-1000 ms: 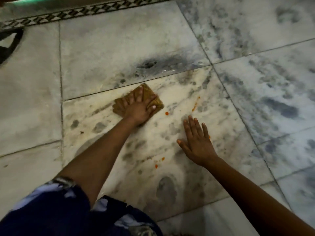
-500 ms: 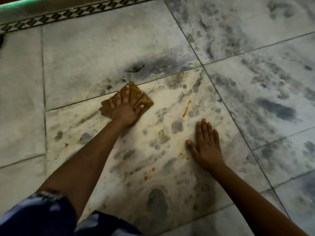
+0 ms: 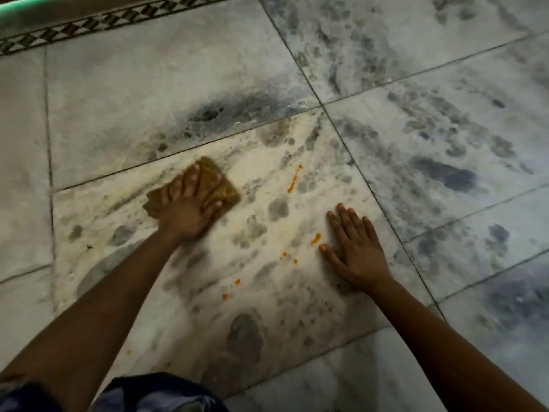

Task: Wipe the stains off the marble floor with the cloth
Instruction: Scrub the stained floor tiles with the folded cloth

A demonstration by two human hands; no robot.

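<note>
Cloth under left hand (flat)

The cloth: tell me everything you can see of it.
The cloth is a small brownish-tan pad, folded into a rough rectangle, with a faint woven or printed pattern on its top. It lies flat on the cream, grey-veined marble tile, just below a grout line, one corner pointing away from the person. The left hand presses on it with fingers spread and covers its near left part. Orange stains lie to its right, apart from it. The right hand does not touch it.
</note>
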